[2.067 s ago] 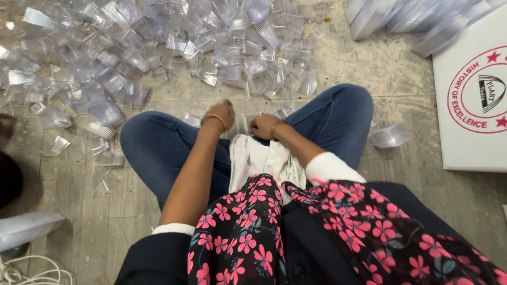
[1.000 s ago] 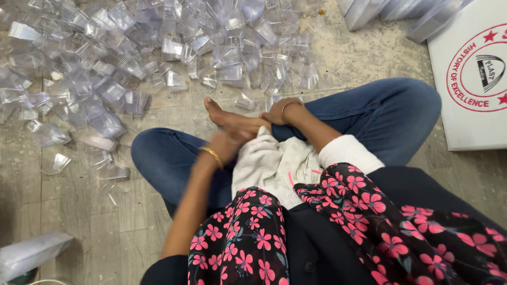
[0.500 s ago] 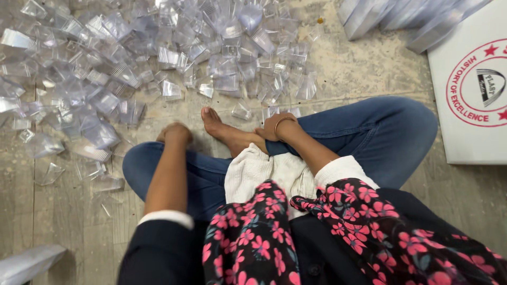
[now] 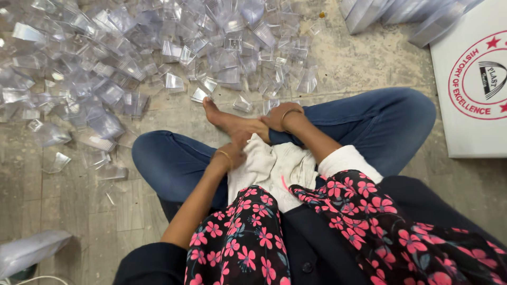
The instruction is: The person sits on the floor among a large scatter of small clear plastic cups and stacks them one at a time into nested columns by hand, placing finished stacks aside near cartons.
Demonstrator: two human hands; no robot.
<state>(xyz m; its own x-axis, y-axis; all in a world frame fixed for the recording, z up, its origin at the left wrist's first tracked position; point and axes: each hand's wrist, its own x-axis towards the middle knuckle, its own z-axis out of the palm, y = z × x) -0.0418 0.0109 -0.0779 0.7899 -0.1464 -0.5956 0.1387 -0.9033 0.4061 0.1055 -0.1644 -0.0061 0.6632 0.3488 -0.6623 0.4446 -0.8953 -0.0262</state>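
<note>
I sit cross-legged on the floor in blue jeans [image 4: 174, 163] with a white cloth [image 4: 272, 169] in my lap. My left hand [image 4: 233, 153] is curled at the cloth's left edge, right beside my bare foot [image 4: 227, 120]. My right hand [image 4: 273, 119] lies over the ankle at the jeans cuff, with its fingers folded under and hidden. Both wrists wear a thin bangle. A wide heap of small clear plastic pieces [image 4: 158, 47] covers the floor just beyond my foot.
A white carton with a red round print [image 4: 475, 89] stands at the right. Stacks of clear plastic parts [image 4: 401, 13] lie at the top right. A clear bag [image 4: 29, 252] and a white cord are at the bottom left. Grey floor shows to the left of my knee.
My left hand has come off my left knee and moved right, to the white cloth by my foot. My right hand stays at the ankle.
</note>
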